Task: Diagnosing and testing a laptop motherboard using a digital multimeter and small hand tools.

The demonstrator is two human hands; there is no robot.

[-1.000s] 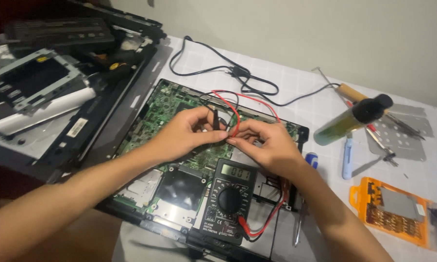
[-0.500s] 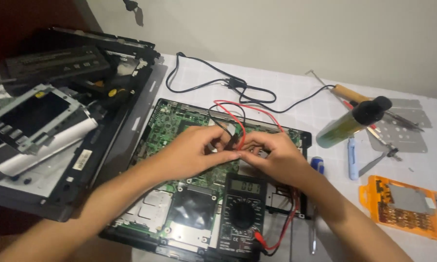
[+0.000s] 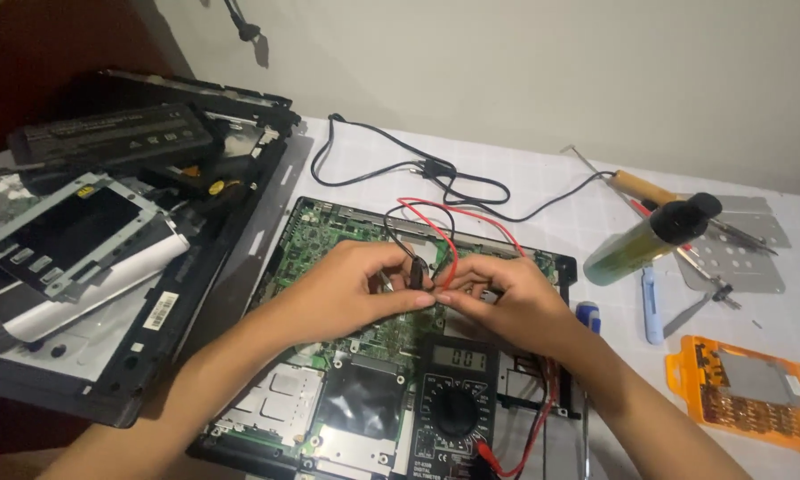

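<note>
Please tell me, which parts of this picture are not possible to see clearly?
- Probe tips: head view, hidden by the left hand and right hand.
- Circuit board under the hands: covered.
- Multimeter: its lower part cut off by the bottom edge.
- Orange case: contents too small.

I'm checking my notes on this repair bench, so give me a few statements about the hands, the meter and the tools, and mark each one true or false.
1. The left hand holds a black probe over the green circuit board. True.
2. The multimeter lies on the far side of the hands, by the wall. False: it lies nearer the camera than the hands, on the open laptop.
3. The right hand holds the red probe wire. True.
4. The orange case sits left of the circuit board. False: it sits on the right, on the white table.
5. The green tube stands upright. False: it lies tilted on its side.
</note>
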